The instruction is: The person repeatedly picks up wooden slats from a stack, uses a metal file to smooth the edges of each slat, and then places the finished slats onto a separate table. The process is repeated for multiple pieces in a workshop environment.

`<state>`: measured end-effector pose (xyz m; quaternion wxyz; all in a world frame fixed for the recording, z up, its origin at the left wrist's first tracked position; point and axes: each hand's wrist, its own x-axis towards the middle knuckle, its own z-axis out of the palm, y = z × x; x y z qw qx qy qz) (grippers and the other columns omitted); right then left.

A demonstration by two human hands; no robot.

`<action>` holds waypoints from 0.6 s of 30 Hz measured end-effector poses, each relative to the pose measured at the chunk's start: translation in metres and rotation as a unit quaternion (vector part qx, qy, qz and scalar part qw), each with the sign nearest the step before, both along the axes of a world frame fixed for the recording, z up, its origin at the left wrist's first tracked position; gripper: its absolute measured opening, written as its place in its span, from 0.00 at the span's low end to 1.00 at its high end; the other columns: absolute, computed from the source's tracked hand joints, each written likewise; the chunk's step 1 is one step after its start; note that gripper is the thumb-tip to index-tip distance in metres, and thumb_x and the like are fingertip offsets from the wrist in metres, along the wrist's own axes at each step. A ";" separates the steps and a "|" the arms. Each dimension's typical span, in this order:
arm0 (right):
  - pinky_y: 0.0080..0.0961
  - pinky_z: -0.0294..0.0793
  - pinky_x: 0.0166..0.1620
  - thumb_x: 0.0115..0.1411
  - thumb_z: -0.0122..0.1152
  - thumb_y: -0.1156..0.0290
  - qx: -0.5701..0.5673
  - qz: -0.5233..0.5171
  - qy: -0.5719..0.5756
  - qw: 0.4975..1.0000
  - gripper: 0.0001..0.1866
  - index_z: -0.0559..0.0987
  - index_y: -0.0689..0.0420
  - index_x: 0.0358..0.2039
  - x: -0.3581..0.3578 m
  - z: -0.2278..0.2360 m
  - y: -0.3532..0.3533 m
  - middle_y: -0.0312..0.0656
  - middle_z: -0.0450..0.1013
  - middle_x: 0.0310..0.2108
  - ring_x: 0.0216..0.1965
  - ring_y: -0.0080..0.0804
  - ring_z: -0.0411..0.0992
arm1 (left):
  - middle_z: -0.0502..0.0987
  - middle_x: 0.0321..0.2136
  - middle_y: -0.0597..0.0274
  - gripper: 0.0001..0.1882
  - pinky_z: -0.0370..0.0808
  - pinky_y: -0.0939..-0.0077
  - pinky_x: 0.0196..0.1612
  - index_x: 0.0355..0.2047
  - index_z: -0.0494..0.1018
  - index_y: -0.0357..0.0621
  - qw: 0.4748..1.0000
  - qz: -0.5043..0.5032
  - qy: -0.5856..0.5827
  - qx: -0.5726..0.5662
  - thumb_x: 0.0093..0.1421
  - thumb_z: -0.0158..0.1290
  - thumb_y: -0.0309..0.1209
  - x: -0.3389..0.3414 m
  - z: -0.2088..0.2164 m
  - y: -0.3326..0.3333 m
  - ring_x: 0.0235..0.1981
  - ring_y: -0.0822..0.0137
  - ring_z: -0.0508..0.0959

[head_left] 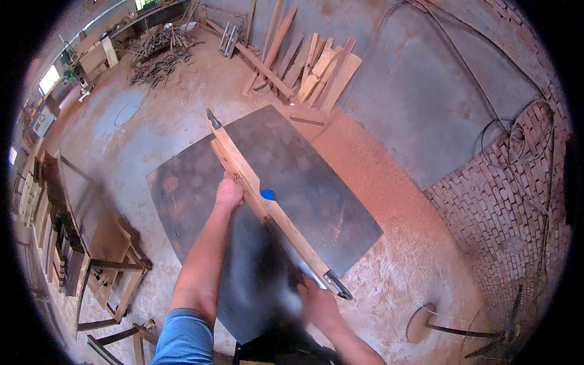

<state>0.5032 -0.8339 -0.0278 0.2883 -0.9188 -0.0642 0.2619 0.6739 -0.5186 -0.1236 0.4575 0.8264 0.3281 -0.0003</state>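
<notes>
A long wooden bar (243, 167) with a notch in its middle lies slantwise above a dark sheet-topped table. Each end carries a black fitting, one far end fitting (214, 120) and one near end fitting (336, 286). Against its left side runs a reddish wooden strip (225, 157) with dark marks. My left hand (230, 191) is closed round the strip and bar left of the notch. Close to the near end, my right hand (317, 302) grips the bar's underside; its fingertips are partly hidden. A round blue thing (267, 194) shows at the notch.
The dark tabletop (304, 176) spreads under the bar. Boards (322, 70) lean on the far wall beside orange sawdust (371, 170). A wooden rack (115, 261) stands left, a brick stack (486, 201) right, and a fan (514, 328) at lower right.
</notes>
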 end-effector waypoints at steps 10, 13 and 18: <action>0.49 0.72 0.43 0.63 0.48 0.61 0.022 0.017 -0.074 0.997 0.18 0.72 0.55 0.50 0.024 -0.016 0.048 0.59 0.75 0.35 0.39 0.58 0.73 | 0.79 0.28 0.41 0.19 0.76 0.60 0.39 0.48 0.61 0.32 0.999 0.015 0.026 0.021 0.58 0.41 0.29 0.033 0.002 0.039 0.31 0.50 0.81; 0.50 0.72 0.41 0.64 0.46 0.60 0.012 0.052 -0.062 0.997 0.19 0.70 0.55 0.51 0.043 -0.009 0.079 0.59 0.75 0.32 0.36 0.59 0.73 | 0.78 0.36 0.38 0.24 0.74 0.60 0.47 0.52 0.59 0.35 0.995 0.028 0.028 0.088 0.57 0.44 0.33 0.049 -0.022 0.082 0.41 0.50 0.79; 0.53 0.71 0.38 0.64 0.46 0.60 0.014 0.086 -0.060 0.994 0.18 0.68 0.54 0.52 0.071 -0.013 0.107 0.60 0.74 0.32 0.35 0.61 0.73 | 0.77 0.41 0.44 0.25 0.74 0.61 0.47 0.51 0.66 0.35 0.988 -0.032 0.111 0.102 0.55 0.47 0.37 0.058 0.021 0.083 0.42 0.51 0.79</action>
